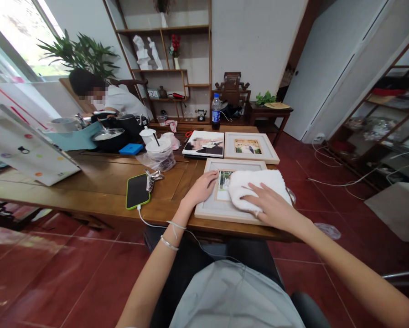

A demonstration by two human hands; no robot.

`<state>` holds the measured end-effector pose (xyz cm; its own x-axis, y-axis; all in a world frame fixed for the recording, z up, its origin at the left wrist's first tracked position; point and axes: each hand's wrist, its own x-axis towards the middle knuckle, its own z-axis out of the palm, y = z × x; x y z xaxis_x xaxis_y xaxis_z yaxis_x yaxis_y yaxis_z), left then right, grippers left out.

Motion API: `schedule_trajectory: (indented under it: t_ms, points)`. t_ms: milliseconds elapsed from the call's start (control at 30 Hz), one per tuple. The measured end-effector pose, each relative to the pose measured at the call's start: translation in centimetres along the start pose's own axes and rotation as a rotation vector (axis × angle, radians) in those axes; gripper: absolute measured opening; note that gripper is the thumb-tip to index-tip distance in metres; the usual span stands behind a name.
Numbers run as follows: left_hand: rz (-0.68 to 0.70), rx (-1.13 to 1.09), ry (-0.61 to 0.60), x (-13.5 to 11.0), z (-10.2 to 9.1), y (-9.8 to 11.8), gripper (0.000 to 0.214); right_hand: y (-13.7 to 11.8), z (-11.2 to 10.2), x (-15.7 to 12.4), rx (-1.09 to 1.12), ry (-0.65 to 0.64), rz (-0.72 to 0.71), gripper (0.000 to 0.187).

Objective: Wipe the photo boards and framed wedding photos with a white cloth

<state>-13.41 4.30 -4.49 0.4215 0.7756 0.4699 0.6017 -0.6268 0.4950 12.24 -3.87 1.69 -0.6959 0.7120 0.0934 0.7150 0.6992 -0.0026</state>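
While the left hand rests on the left side of the near frame, grip unclear, the right hand, apart from it, spreads over a white cloth on the frame's right half. Near frame lies flat on the worktop. Wiping looks underway; portion done, can't tell. Back frame has no cloth on it.

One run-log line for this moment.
left hand: at left side of near frame | right hand: on white cloth over near frame | second frame: beyond near frame | phone: on table, cable attached
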Motion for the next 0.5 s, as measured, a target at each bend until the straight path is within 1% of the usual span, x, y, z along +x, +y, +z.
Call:
schedule_trajectory:
  t_ms: [67,167,267,367,433,500]
  points:
    - [-0.003,0.002,0.000,0.0,0.0,-0.1,0.033,2.2,0.6,1.6,-0.052,0.030,0.013,0.056]
    - [-0.005,0.007,0.000,0.0,0.1,-0.2,0.033,5.3,1.0,4.1,-0.130,0.088,0.068,0.057]
    - [0.005,0.001,0.002,0.0,0.2,-0.4,0.033,7.3,1.3,6.2,-0.169,0.130,0.136,0.057]
    - [0.012,-0.003,0.008,0.0,0.2,-0.5,0.032,7.3,1.4,7.0,-0.184,0.112,0.161,0.054]
    - [0.010,-0.003,0.010,0.0,0.2,-0.5,0.032,6.1,1.2,6.6,-0.178,0.070,0.135,0.051]
    - [0.006,-0.003,0.010,0.0,0.2,-0.4,0.032,4.2,0.6,5.3,-0.152,0.018,0.098,0.049]
